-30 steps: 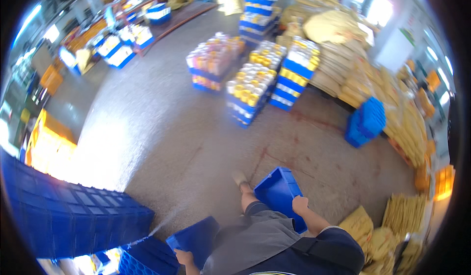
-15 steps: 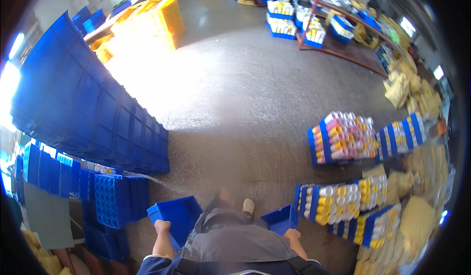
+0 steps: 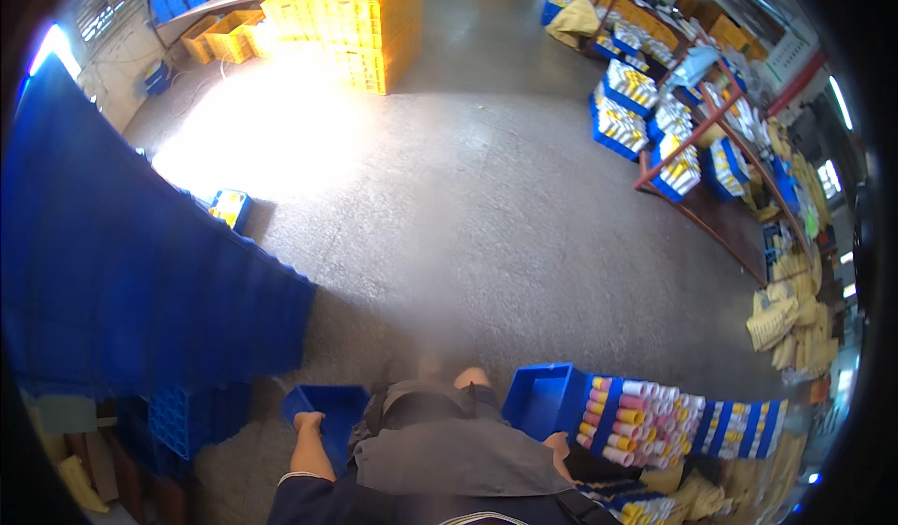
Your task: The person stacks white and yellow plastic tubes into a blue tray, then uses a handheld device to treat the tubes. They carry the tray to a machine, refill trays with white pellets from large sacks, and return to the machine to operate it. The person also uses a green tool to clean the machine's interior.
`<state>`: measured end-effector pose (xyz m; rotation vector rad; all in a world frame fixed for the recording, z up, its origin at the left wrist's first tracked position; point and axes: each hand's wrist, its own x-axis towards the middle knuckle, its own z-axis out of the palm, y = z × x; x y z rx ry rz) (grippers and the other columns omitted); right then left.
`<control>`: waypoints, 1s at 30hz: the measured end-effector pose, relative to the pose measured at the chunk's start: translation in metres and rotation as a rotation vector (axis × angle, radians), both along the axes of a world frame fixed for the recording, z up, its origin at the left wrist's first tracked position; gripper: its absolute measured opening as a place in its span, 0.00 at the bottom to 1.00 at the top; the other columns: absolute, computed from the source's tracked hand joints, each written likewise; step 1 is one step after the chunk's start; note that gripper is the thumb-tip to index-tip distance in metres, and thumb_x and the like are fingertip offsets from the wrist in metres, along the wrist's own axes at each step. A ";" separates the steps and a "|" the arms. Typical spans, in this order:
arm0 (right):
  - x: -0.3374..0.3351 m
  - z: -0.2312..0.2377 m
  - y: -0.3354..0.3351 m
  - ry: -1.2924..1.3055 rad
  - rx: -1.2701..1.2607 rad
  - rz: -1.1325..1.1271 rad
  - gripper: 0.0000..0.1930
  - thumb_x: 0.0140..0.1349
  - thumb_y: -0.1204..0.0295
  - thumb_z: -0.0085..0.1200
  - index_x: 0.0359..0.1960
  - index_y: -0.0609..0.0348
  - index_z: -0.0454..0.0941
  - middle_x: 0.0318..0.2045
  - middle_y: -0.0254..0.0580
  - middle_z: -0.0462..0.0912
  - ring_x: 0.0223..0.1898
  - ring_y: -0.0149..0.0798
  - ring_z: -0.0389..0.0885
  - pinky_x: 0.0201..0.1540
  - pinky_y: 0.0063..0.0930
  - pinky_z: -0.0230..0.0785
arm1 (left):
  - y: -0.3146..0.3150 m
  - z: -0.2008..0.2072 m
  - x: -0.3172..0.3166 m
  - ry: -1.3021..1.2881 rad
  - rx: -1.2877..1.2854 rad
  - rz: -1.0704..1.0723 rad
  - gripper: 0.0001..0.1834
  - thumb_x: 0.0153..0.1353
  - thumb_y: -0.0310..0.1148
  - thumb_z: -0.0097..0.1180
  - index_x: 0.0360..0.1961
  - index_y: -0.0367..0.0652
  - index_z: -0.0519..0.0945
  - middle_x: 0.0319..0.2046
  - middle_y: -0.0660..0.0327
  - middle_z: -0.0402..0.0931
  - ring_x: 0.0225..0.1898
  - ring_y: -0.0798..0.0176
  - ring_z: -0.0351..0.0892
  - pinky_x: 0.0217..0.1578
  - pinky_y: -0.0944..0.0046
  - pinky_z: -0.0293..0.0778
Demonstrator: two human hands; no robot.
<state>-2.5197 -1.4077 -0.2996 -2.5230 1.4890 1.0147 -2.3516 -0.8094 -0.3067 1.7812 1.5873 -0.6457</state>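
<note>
Head view: two open blue plastic crates are carried low at the hips.
Left hand: fingers hooked over the left blue plastic crate rim.
Right hand: fingers hidden behind the right blue plastic crate; their state cannot be told.
Change: the stacked blue crate wall is seen closer on the left than half a second ago.

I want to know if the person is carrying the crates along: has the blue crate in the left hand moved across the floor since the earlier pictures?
Yes. The blue crate in the left hand now hangs beside the tall blue crate stack, farther along it than before.

The left hand grips a crate at the person's left side; a second crate hangs at the right (that hand is hidden). A stacked crate wall stands left, tube-filled crates right, the shelving rack farther ahead.
</note>
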 end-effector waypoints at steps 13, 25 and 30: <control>0.590 0.006 -0.068 0.042 0.151 0.280 0.20 0.53 0.63 0.56 0.46 0.60 0.83 0.48 0.56 0.81 0.54 0.55 0.78 0.55 0.42 0.72 | -0.074 0.031 0.361 0.064 0.246 -0.070 0.37 0.48 0.28 0.61 0.58 0.25 0.61 0.52 0.37 0.73 0.54 0.40 0.76 0.56 0.53 0.72; 1.088 0.036 0.038 -0.095 0.108 1.008 0.32 0.54 0.71 0.55 0.63 0.66 0.65 0.47 0.55 0.80 0.46 0.52 0.82 0.49 0.43 0.75 | -0.049 0.027 0.538 0.267 0.189 0.751 0.19 0.48 0.31 0.58 0.42 0.34 0.84 0.45 0.48 0.82 0.48 0.50 0.82 0.48 0.57 0.78; 1.259 0.084 0.159 -0.367 0.137 1.319 0.34 0.49 0.70 0.60 0.62 0.62 0.68 0.46 0.51 0.80 0.43 0.51 0.81 0.47 0.41 0.72 | 0.001 -0.026 0.637 0.289 0.133 1.007 0.18 0.43 0.29 0.63 0.38 0.33 0.85 0.42 0.51 0.83 0.43 0.54 0.84 0.43 0.59 0.79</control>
